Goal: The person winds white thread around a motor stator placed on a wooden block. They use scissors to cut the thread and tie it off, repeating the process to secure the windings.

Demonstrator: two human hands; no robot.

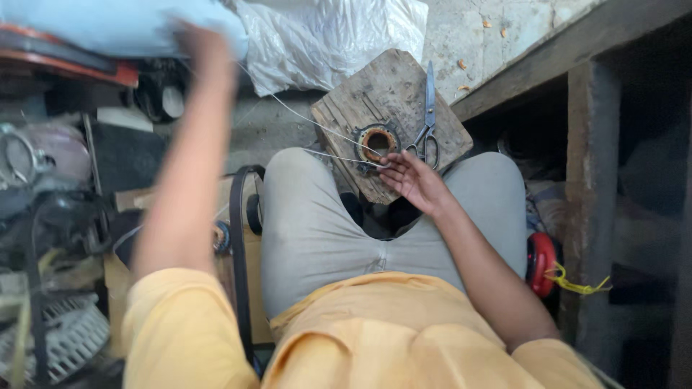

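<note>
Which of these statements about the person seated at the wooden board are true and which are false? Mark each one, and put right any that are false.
1. The scissors lie on the wooden board. True.
2. The right hand grips the scissors. False: it rests by the ring-shaped coil, fingers at the thin wire; the scissors lie untouched beside it.
3. The left hand is raised, away from the board. True.
4. The person wears a blue shirt. False: the shirt is yellow-orange, the trousers grey.
5. The coil sits on the floor. False: it sits on the board, near the scissors' handles.
</note>
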